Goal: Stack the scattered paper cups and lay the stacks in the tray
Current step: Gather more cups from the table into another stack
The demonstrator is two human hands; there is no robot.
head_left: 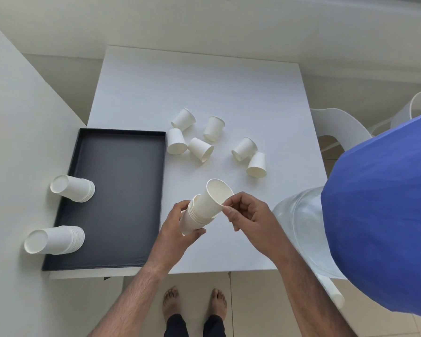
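My left hand (pixel 174 229) grips a short stack of white paper cups (pixel 193 218) above the table's near edge. My right hand (pixel 247 216) pinches the rim of one more cup (pixel 215 198), which sits partly inside the stack's open top. Several loose white cups (pixel 201 149) lie scattered on the white table beyond my hands, some on their sides. A black tray (pixel 121 171) lies at the left. Two finished stacks rest on their sides across the tray's left rim, one farther (pixel 73 188) and one nearer (pixel 54 240).
The white table (pixel 204 88) stands against a wall on the left. At the right are a large blue object (pixel 384 215) close to the camera, a clear plastic water jug (pixel 302 229) and a white chair (pixel 338 127). My bare feet show below the table edge.
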